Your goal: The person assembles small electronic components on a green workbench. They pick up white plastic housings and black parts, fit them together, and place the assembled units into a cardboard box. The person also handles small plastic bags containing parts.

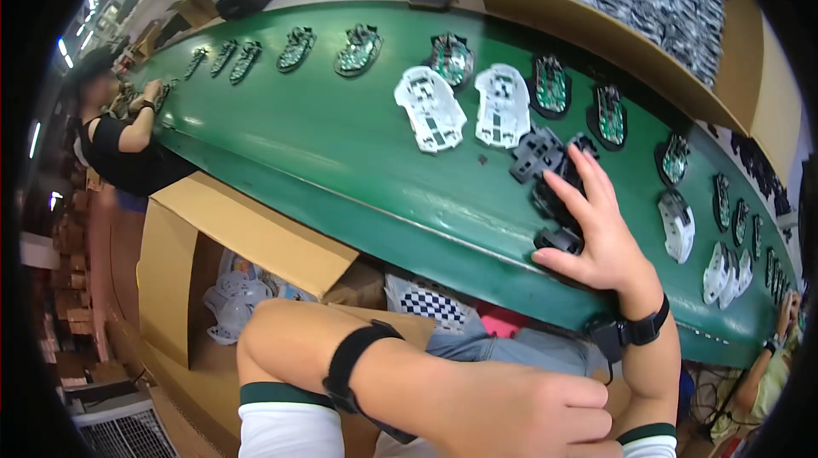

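My right hand (601,232) reaches over the green work surface with its fingers apart, against a cluster of black plastic parts (538,154). The thumb lies by a curved black piece (559,241) near the front edge. Low in the view, my left hand (532,411) is closed, its fingers curled; whatever they may hold is hidden. Just beyond the black parts lie two white plastic mouse-shaped shells (503,106) (430,110). Green circuit boards in dark bases (551,86) (610,115) sit behind and to the right of them.
The green conveyor belt (341,134) carries several more boards (358,51) and white shells (677,224). An open carton (613,57) of wrapped items stands at the back right. Another carton (256,219) holds white plastic pieces at left. Other people (128,130) sit at both ends.
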`<state>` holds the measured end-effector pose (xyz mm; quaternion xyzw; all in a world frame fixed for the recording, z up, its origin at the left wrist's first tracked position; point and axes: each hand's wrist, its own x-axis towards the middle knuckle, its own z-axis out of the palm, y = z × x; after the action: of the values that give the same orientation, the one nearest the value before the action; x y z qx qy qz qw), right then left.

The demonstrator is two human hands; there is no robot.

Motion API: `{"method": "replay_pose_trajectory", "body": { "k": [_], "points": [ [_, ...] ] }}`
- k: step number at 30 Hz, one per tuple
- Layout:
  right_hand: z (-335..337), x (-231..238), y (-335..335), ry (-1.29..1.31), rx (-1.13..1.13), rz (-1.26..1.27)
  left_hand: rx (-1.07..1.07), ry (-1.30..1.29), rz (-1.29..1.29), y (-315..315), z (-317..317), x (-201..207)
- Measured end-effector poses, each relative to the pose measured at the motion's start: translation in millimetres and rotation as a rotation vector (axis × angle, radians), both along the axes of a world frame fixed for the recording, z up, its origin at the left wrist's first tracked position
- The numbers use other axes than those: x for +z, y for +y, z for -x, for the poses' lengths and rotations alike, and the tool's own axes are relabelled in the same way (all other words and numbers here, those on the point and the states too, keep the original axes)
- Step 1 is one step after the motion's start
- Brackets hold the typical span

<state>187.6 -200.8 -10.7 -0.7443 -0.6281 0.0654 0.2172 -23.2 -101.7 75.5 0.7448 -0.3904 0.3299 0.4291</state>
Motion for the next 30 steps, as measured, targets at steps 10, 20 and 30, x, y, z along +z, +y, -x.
{"method": "replay_pose_trajectory", "body": {
  "k": [10, 20, 30],
  "points": [
    [-5.4, -9.2, 6.8, 0.085, 0.052, -0.318, 0.991, 0.326, -0.330, 131.2, -90.0, -78.7],
    [-0.1, -11.6, 2.9, 0.082, 0.212, -0.072, 1.166, 0.436, -0.479, 145.1, -92.7, -90.3],
    [-9.4, -16.2, 5.2, 0.097, 0.273, -0.332, 1.112, 0.157, -0.019, 125.2, -83.1, -61.8]
  ]
}}
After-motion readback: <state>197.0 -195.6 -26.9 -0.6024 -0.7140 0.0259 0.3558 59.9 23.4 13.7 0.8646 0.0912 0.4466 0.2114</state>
